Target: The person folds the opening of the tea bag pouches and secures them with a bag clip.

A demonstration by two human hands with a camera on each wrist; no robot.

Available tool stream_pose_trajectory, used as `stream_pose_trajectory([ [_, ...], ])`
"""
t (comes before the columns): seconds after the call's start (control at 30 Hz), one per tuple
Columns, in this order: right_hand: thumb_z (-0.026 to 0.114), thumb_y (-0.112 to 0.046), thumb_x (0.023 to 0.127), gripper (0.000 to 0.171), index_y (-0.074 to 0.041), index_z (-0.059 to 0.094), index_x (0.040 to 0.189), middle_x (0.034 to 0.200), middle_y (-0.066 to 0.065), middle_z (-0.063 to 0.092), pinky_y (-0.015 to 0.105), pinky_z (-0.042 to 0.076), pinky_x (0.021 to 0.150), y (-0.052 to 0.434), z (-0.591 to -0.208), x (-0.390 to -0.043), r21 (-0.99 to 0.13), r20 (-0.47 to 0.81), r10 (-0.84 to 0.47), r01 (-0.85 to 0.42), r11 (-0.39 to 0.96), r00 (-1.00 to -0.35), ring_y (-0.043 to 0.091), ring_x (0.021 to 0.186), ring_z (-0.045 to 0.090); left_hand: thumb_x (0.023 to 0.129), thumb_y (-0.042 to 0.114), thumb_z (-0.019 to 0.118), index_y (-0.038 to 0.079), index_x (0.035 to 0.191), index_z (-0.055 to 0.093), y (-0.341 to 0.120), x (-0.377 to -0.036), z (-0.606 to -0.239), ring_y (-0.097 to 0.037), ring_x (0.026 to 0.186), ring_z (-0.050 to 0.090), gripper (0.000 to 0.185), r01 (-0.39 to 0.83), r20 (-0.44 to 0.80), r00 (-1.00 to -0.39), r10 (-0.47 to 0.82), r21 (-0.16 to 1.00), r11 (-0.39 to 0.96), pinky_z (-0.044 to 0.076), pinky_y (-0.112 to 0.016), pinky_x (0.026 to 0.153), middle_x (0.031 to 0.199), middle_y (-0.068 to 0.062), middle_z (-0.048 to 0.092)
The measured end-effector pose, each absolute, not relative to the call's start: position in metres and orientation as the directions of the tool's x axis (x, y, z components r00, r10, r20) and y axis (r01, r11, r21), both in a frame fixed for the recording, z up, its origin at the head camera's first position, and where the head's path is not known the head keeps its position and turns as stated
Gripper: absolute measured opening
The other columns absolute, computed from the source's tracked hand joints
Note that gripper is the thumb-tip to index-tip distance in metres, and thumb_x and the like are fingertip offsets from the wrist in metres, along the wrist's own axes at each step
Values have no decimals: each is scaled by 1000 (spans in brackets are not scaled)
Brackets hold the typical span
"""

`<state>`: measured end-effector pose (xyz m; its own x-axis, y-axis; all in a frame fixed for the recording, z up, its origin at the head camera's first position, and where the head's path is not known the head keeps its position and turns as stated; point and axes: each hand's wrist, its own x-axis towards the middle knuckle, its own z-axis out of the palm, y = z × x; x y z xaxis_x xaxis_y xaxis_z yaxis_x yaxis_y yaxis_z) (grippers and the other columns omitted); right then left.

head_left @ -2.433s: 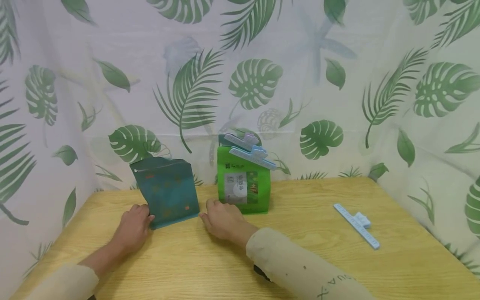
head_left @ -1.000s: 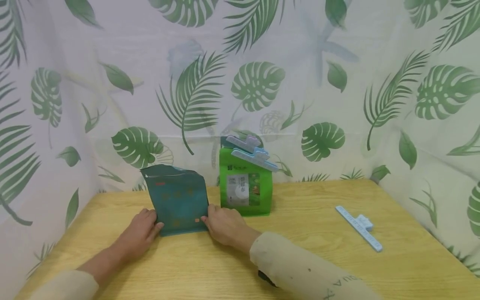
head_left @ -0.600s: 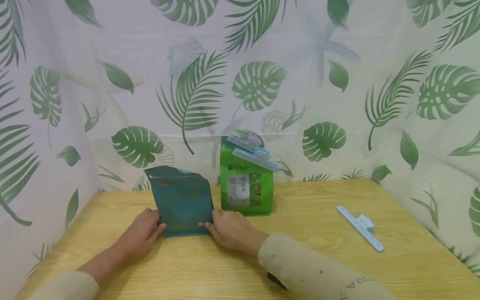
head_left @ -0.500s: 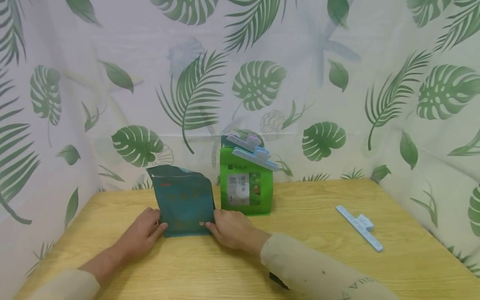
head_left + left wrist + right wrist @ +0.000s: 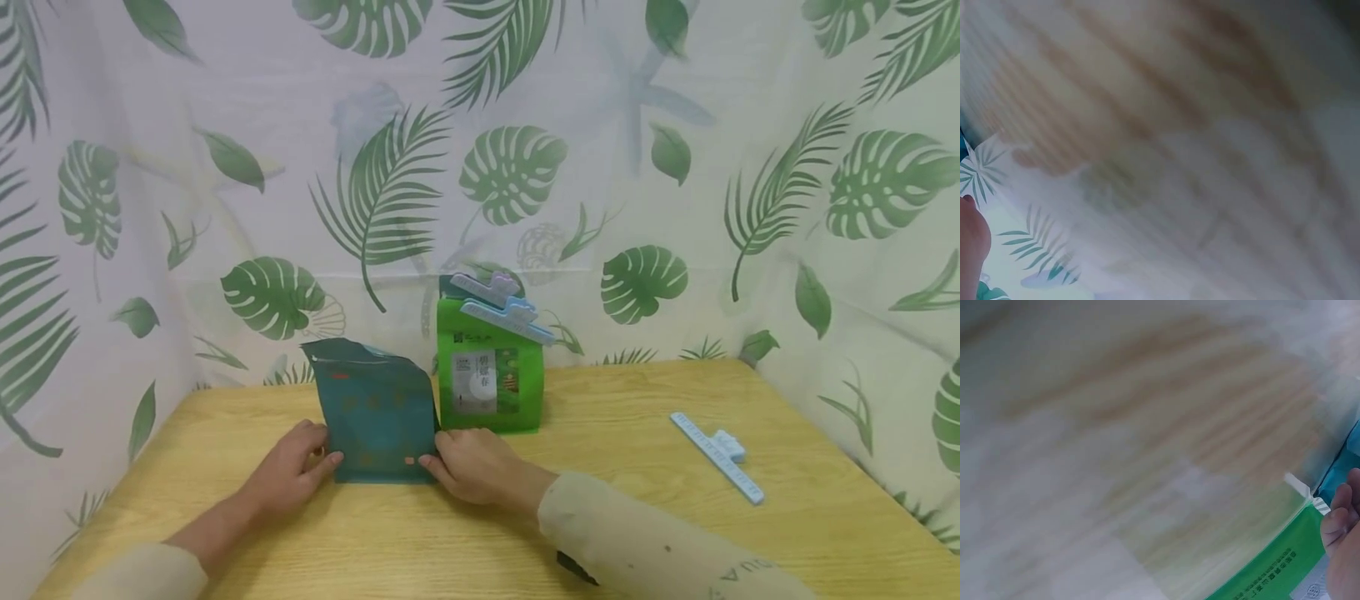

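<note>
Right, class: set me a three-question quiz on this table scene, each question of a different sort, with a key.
1. True or false: both hands, the left hand and the right hand, hold the teal pouch.
2. Which bag carries clips on its top? A teal pouch, B green bag, C neither.
3. Fill in: the loose blue sealing clip lies on the wooden ____.

Key: 1 true; 2 B; 3 table.

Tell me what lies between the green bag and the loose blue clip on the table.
Only bare wooden table in the head view: nothing stands between the green bag and the loose blue clip.
</note>
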<state>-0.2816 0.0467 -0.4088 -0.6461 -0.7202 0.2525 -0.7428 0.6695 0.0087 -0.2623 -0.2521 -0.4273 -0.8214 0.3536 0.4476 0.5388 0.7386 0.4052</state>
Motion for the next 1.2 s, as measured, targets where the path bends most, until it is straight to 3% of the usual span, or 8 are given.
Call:
stream_pose_trajectory([
  [0.23,44,-35,107,34,-12,59,86,66,-5,51,26,47,56,58,-411,-283,10,276,-748,-776,630,-604,10,58,54,92,12,69,19,75,46,-245,-263,-425,-6,72,37,30,602,502,-775,383,403,690,33,-24,65,75,9,41],
  [0.67,51,-30,105,30,-15,54,80,63,-8,45,21,37,53,77,-412,-285,-19,330,-786,-837,548,-522,4,53,42,89,11,73,20,69,52,-236,-264,-430,-16,66,42,31,579,474,-812,340,583,571,34,-26,62,71,10,45],
  [1.03,53,-30,104,29,-14,54,79,62,-7,45,20,37,51,90,-416,-286,8,371,-796,-855,518,-478,4,52,41,89,13,73,20,69,53,-226,-265,-427,-12,66,41,29,589,454,-807,377,581,561,35,-26,62,70,11,47],
  [1.2,55,-29,103,28,-14,54,80,62,-8,44,19,36,52,96,-414,-285,-7,360,-789,-848,531,-497,3,52,38,88,12,73,20,68,53,-221,-268,-426,-12,66,43,30,597,454,-801,389,572,562,36,-26,63,70,12,48],
])
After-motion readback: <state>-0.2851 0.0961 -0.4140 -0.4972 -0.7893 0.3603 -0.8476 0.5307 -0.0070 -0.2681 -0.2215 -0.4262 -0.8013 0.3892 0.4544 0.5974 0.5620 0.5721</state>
